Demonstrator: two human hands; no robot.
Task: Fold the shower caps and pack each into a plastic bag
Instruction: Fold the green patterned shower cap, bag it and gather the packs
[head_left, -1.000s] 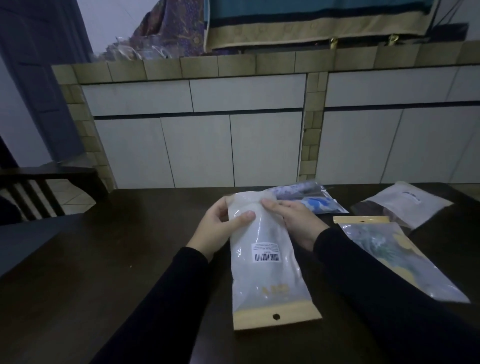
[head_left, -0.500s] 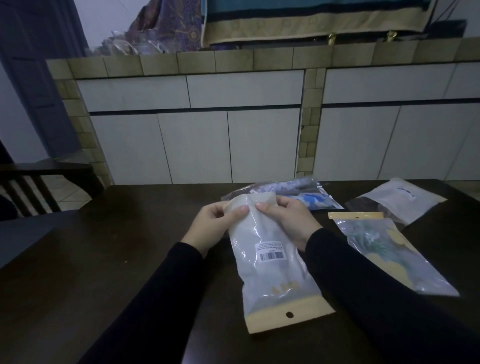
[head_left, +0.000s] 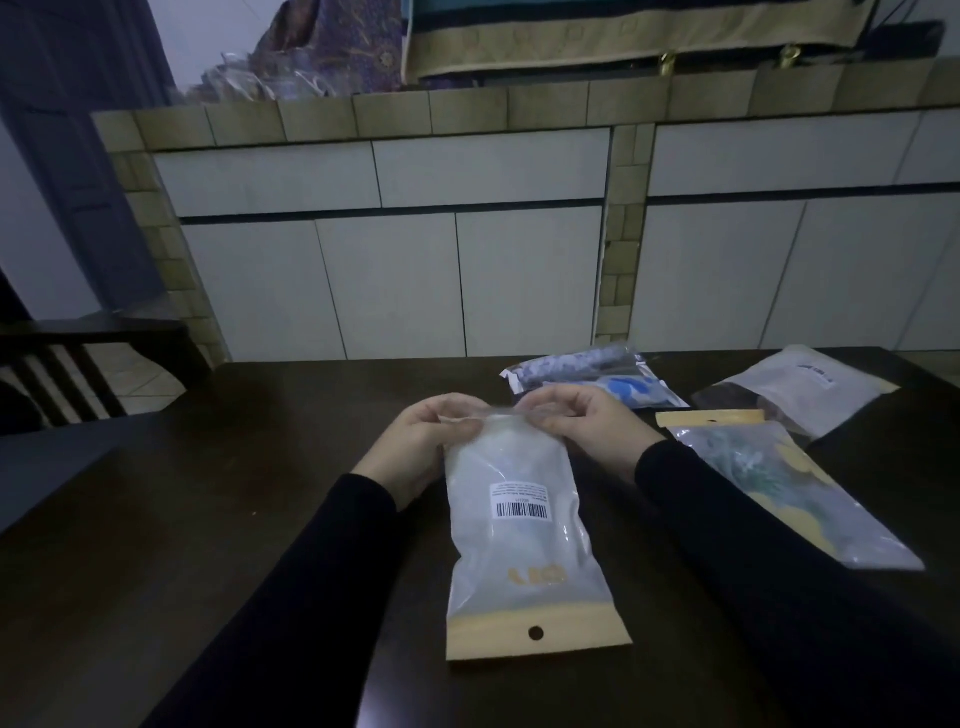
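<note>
A frosted plastic bag (head_left: 519, 535) with a barcode label and a tan header strip lies lengthwise on the dark table (head_left: 208, 519), header toward me. Something pale fills it; I cannot make out its shape. My left hand (head_left: 426, 441) pinches the bag's far left corner. My right hand (head_left: 587, 426) pinches the far right corner, fingers curled over the bag's far edge. Three more packed bags lie nearby: a blue-patterned one (head_left: 597, 374) behind my hands, one with a tan header (head_left: 779, 483) to the right, and a white one (head_left: 800, 395) at the far right.
A tiled counter wall (head_left: 467, 260) rises straight behind the table's far edge. A dark chair back (head_left: 78, 358) stands at the left. Fabric and clear plastic are piled on top of the counter.
Both hands have shifted up to the bag's far edge and now pinch its corners. The bag has straightened and lies more squarely in front of me.
</note>
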